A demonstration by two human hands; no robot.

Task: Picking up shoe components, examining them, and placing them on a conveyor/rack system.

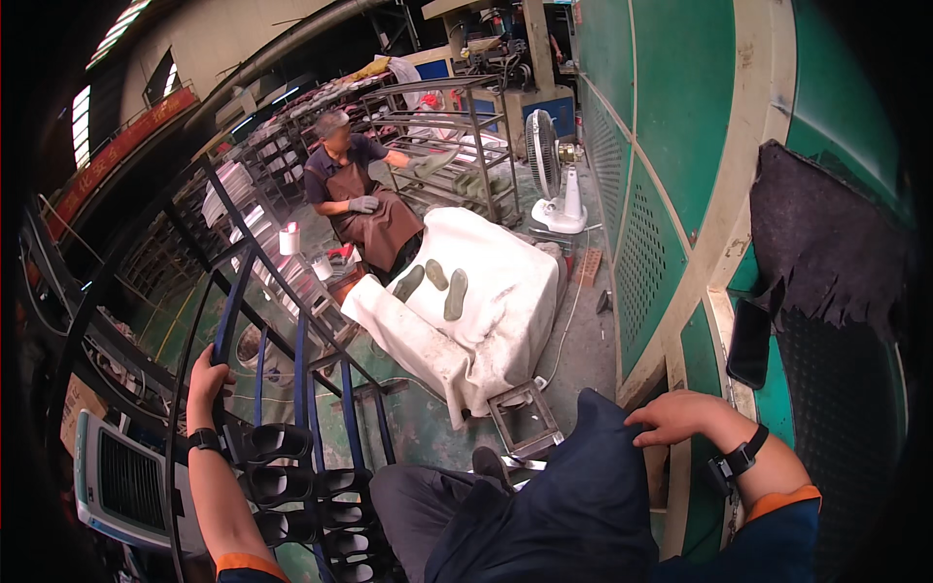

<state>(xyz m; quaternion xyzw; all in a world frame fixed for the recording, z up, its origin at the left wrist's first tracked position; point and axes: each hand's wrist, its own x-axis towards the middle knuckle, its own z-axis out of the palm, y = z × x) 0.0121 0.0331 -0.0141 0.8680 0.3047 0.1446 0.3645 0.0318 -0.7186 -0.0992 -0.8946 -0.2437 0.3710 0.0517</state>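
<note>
My left hand [206,385] is closed around an upright of the dark metal rack [225,316] at the left. Below it, several black shoes [279,483] sit in rows on that rack's rails. My right hand [677,418] is at the right, in front of the green machine [671,223]. Its thumb and fingers pinch the edge of a dark blue apron [569,486], which spreads over my lap and rises to a peak beside the hand. Both wrists carry black straps with small devices.
A white cloth [496,330] covers a low table with green insoles [455,294] on it. Behind sits a person in a brown apron [379,219], reaching toward a shelf rack. A white fan [556,175], a small metal frame stool [525,418] and a grey cooler [131,481] stand around.
</note>
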